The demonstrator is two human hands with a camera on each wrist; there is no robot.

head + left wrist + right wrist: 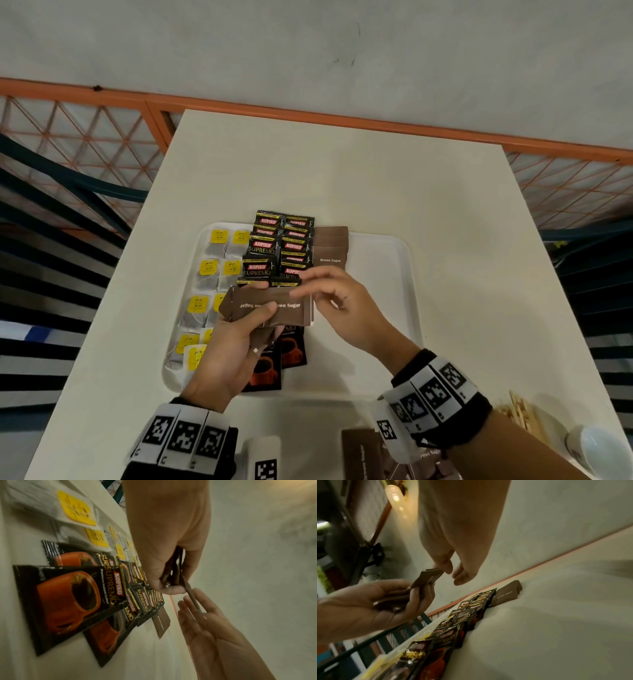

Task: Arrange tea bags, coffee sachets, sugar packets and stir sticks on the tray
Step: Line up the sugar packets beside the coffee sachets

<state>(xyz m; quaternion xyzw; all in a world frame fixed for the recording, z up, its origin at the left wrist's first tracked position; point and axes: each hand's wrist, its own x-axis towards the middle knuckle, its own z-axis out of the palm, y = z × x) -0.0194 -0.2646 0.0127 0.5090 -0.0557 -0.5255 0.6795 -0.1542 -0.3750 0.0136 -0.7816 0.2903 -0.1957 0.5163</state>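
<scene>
Packets (pixel 274 308) in left hand (pixel 233 349); right hand (pixel 342 301) fingertips prob. pinching top one.

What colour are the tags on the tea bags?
Yellow tags, clearest in the head view.

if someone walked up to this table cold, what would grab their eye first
Probably the two hands meeting over the white tray: the left hand grips a fan of brown sugar packets while the right hand pinches one at its end. Next, the black coffee sachets overlapped in two columns mid-tray, and the yellow-tagged tea bags along its left side.
</scene>
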